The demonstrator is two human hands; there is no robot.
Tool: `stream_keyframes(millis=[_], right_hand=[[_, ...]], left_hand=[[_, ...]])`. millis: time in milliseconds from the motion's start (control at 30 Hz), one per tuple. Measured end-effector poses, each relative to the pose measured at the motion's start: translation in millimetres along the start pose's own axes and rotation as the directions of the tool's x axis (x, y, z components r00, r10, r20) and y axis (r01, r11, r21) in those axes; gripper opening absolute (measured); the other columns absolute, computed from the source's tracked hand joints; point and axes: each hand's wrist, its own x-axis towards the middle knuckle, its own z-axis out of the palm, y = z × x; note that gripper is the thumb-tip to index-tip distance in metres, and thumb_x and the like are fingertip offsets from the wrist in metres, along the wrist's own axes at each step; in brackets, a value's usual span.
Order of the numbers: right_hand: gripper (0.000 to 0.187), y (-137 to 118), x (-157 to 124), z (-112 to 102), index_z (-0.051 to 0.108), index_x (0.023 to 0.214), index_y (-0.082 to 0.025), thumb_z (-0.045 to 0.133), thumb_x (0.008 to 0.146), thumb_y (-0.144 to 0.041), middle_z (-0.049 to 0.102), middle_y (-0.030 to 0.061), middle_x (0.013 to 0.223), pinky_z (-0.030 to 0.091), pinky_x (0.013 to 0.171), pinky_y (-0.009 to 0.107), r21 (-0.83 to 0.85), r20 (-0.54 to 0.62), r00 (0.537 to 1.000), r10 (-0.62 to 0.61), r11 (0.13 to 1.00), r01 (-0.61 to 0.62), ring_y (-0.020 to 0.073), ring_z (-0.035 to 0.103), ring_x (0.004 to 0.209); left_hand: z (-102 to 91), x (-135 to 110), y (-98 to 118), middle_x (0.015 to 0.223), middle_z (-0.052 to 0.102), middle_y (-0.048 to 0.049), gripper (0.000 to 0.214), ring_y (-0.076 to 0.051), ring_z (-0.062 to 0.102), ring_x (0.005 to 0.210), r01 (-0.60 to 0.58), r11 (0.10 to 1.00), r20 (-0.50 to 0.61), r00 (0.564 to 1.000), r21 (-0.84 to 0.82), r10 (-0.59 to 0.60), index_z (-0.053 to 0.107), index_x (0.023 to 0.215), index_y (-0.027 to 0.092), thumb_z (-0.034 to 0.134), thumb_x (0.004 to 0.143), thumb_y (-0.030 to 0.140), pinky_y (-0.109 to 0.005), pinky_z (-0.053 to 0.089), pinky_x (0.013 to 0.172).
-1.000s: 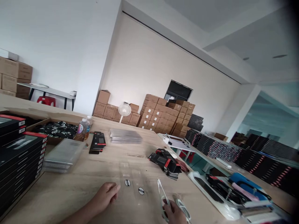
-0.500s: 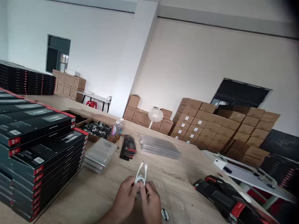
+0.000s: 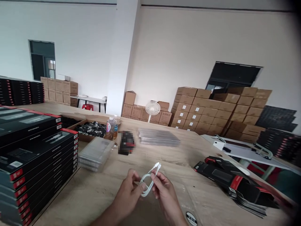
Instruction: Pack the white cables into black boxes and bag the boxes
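A coiled white cable (image 3: 147,188) is held between my two hands above the table, its two plug ends pointing up and to the right. My left hand (image 3: 130,191) pinches the left side of the coil between thumb and fingers. On the other side, my right hand (image 3: 163,190) grips the cable just below the plugs. A clear plastic tray (image 3: 182,188) lies on the table beneath and beside my right hand, with a round black-and-white label (image 3: 191,218) near it.
Black boxes with red ends (image 3: 44,157) are stacked at the left. Clear trays (image 3: 95,153) stand beside them, more clear trays (image 3: 158,137) farther back. Bottles (image 3: 109,128) stand by a carton of black pieces (image 3: 91,129). Black-and-red packaging sleeves (image 3: 225,179) lie at the right.
The cable coil has turned and opened into a wider loop, its plugs now leaning right. My hands have moved apart, and the head view has levelled.
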Motion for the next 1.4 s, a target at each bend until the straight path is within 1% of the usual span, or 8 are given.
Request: stream_keyframes(millis=[233,500,633,733,833,967,1267,1400], right_hand=[[0.053,0.3,-0.4,2.4,0.066,0.097,-0.016,0.079,0.059,-0.049,0.05,-0.0085,0.045,0.026,0.038,0.018,0.0,-0.068,0.998,-0.007,1.0,0.007,0.0075,0.038,0.04],[0.053,1.1,-1.7,0.8,0.066,0.104,-0.015,0.077,0.064,-0.048,0.051,-0.0083,0.047,0.025,0.042,0.02,-0.011,-0.03,0.999,-0.019,1.0,0.018,0.0074,0.037,0.043],[0.048,-6.4,-2.2,0.1,0.07,0.099,-0.015,0.074,0.065,-0.049,0.049,-0.0079,0.045,0.025,0.043,0.021,-0.085,-0.062,0.997,-0.054,0.995,0.049,0.0081,0.037,0.041],[0.048,-9.7,-3.4,0.7,0.07,0.099,-0.016,0.074,0.065,-0.049,0.049,-0.0077,0.044,0.025,0.043,0.021,-0.094,-0.054,0.997,-0.058,0.994,0.052,0.0079,0.037,0.041],[0.047,-9.1,-4.4,1.5,0.07,0.1,-0.017,0.075,0.065,-0.048,0.052,-0.0068,0.049,0.027,0.043,0.02,-0.094,0.0,0.998,-0.063,0.994,0.063,0.0076,0.038,0.043],[0.044,-8.6,-4.4,1.1,0.07,0.099,-0.019,0.076,0.066,-0.047,0.055,-0.0055,0.054,0.028,0.042,0.02,-0.045,0.021,0.999,-0.05,0.998,0.051,0.0072,0.038,0.044],[0.041,-19.9,-7.3,-0.8,0.072,0.093,-0.02,0.074,0.066,-0.052,0.057,-0.0024,0.067,0.042,0.046,0.02,0.34,0.081,0.996,0.023,0.939,-0.05,0.0098,0.048,0.053],[0.045,-14.4,-4.4,-7.3,0.07,0.095,-0.022,0.079,0.062,-0.051,0.059,-0.0022,0.068,0.039,0.047,0.02,0.197,0.004,0.997,-0.074,0.978,0.072,0.0106,0.047,0.054]], left_hand=[[-6.2,-6.9,14.2,0.093,0.065,-0.0045,0.012,-0.019,0.057,0.08,-0.242,0.872,0.168,0.968,0.425,0.187,0.061,0.089,0.023,0.063,0.077,0.026,-0.026,0.041,0.07],[-11.3,-8.5,26.2,0.114,0.066,-0.0059,0.021,-0.026,0.058,0.105,-0.353,0.848,0.274,0.926,0.394,0.258,0.068,0.099,0.028,0.052,0.086,0.025,-0.033,0.04,0.09],[-5.9,-8.4,20.5,0.105,0.068,-0.0068,0.032,-0.023,0.062,0.09,-0.208,0.939,0.086,0.978,0.272,0.192,0.057,0.11,0.025,0.063,0.08,0.032,-0.03,0.045,0.077],[-3.4,-3.7,15.0,0.105,0.067,-0.0101,0.041,-0.019,0.064,0.075,0.033,0.999,-0.023,0.999,-0.008,-0.033,0.05,0.108,0.021,0.059,0.08,0.05,-0.025,0.046,0.057],[-5.0,0.5,11.5,0.098,0.067,-0.0106,0.047,-0.017,0.067,0.065,0.363,0.857,0.289,0.92,-0.366,-0.266,0.053,0.097,0.017,0.048,0.082,0.062,-0.02,0.041,0.042],[-8.0,1.4,8.6,0.094,0.068,-0.0089,0.048,-0.014,0.068,0.061,0.635,0.58,0.616,0.74,-0.51,-0.269,0.059,0.102,0.015,0.05,0.084,0.058,-0.013,0.033,0.034],[-4.7,0.9,6.6,0.07,0.055,0.0007,0.037,-0.005,0.05,0.046,0.657,0.425,0.619,0.746,-0.623,-0.244,0.048,0.07,0.016,0.062,0.08,0.049,-0.014,0.005,0.034],[-2.9,1.2,5.1,0.065,0.052,0.0015,0.042,-0.004,0.042,0.041,0.662,0.45,0.614,0.741,-0.6,-0.271,0.04,0.065,0.018,0.058,0.081,0.053,-0.017,0.003,0.037]])
